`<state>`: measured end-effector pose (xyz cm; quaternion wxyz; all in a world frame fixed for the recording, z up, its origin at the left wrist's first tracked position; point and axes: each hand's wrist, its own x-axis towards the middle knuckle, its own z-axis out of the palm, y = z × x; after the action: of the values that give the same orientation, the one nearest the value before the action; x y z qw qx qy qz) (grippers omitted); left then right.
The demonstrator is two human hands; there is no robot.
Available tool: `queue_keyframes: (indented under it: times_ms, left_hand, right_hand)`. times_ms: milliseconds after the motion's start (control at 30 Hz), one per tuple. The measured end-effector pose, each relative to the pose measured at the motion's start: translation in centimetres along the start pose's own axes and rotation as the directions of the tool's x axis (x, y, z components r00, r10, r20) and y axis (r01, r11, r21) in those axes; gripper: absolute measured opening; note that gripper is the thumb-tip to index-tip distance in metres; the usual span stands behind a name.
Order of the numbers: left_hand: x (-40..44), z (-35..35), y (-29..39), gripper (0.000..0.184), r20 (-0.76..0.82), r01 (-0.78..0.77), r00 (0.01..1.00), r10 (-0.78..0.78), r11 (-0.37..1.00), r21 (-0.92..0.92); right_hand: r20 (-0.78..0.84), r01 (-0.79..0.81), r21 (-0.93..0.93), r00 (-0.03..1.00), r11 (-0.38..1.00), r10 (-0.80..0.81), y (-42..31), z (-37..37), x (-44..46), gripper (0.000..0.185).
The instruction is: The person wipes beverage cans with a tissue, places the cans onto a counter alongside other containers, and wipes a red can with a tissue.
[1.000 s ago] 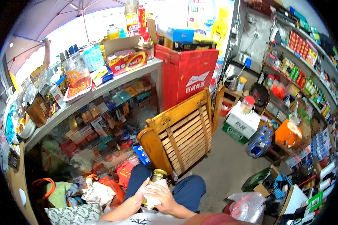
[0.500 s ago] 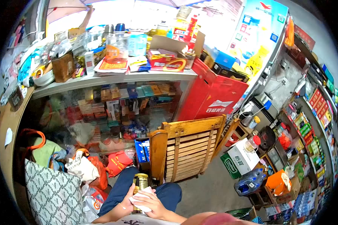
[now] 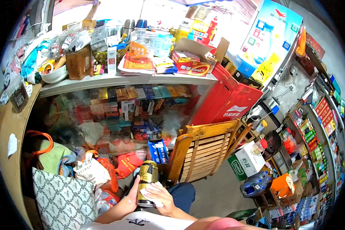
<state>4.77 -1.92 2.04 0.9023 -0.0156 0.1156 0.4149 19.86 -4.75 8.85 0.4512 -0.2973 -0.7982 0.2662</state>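
Observation:
A tall black and gold drinks can [image 3: 148, 175] stands slightly tilted in front of my body, above my lap. Its left side is gripped by my left hand [image 3: 132, 195], with the fingers partly hidden behind it. My right hand [image 3: 163, 197] is closed on a white tissue [image 3: 148, 193] and presses it against the can's right side and front. The can's lid faces away from me, so I cannot make out its opening.
A folded wooden slatted chair [image 3: 207, 151] leans just ahead. Bags, including a white cloth bag [image 3: 92, 170], crowd the left floor beside a patterned panel [image 3: 63, 199]. A cluttered glass counter [image 3: 172, 78] spans the front, and stocked shelves [image 3: 314, 142] line the right.
The can has come up off my lap and closer to me, both hands moving with it. The tissue now lies lower on its side. My view has shifted slightly left.

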Motion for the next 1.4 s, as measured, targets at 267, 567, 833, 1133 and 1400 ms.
queue_keyframes:
  times_ms: [267,567,833,1133,1400]
  left_hand:
    - [-0.5,1.1,3.1,0.077,0.140,0.002,0.990,0.020,0.988,-0.156]
    - [3.0,3.4,-0.6,0.074,0.078,0.243,0.967,-0.241,0.970,-0.018]
    - [5.6,6.4,-8.0,0.063,0.108,0.377,0.906,-0.409,0.896,0.234]
    - [6.4,4.0,-11.1,0.052,-0.032,0.591,0.785,-0.618,0.734,0.335]
    - [4.1,-1.5,-11.5,0.046,0.020,0.691,0.702,-0.712,0.688,0.221]
  right_hand:
    - [-0.055,0.053,-0.002,0.997,0.999,-0.053,-1.7,4.2,1.2,0.034]
    - [-0.201,-0.066,-0.236,0.979,0.969,0.017,-1.4,1.9,-3.2,0.043]
    - [-0.242,-0.074,-0.230,0.970,0.970,0.017,-1.3,-5.0,-8.8,0.041]
    - [-0.388,-0.240,-0.439,0.920,0.866,0.058,-1.7,-8.1,-11.9,0.039]
    - [-0.490,-0.334,-0.296,0.857,0.895,0.158,-0.6,-6.9,-14.5,0.031]
